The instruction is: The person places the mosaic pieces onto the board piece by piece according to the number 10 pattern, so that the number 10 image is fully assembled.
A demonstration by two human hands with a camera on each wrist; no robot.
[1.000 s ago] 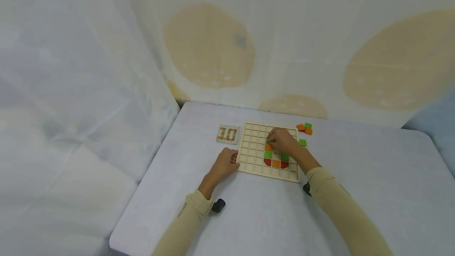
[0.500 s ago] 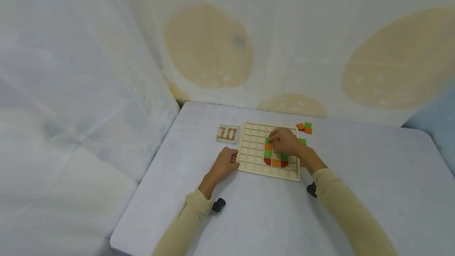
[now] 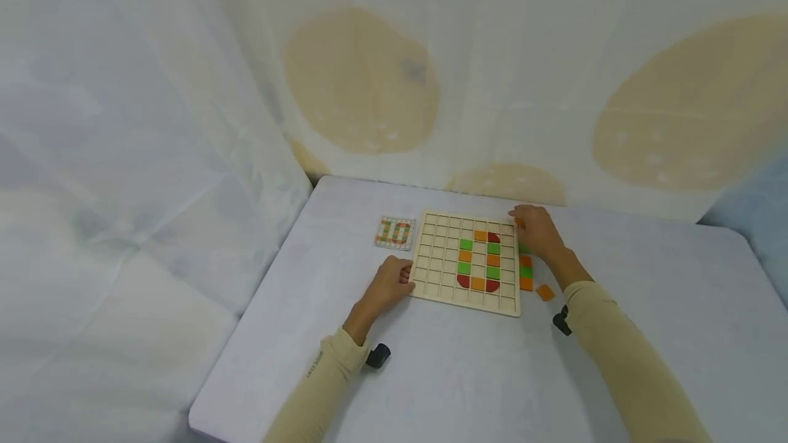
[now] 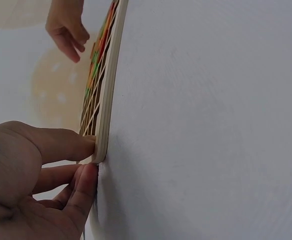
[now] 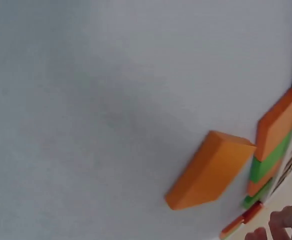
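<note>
A wooden grid board (image 3: 440,258) lies on the table with green, orange and red tiles (image 3: 479,260) set in a ring in its right half. My left hand (image 3: 392,280) rests at the board's near-left edge, and its fingertips (image 4: 88,145) touch the rim of the board (image 4: 109,95). My right hand (image 3: 534,230) hovers at the board's far-right corner, over the loose tiles lying there. Its fingers hang loosely and nothing shows between them (image 4: 66,31). A loose orange tile (image 3: 544,292) (image 5: 211,170) lies right of the board, next to a row of orange and green tiles (image 3: 525,272) (image 5: 272,142).
A small pattern card (image 3: 395,232) showing "10" lies left of the board. The pale table (image 3: 462,368) has its left edge near the card and a draped cloth wall behind. A green tile (image 3: 524,249) peeks out beside my right wrist.
My right hand has lifted off the board's middle and moved to its far-right corner. The upper tiles of the ring now show. My left hand has stayed put.
</note>
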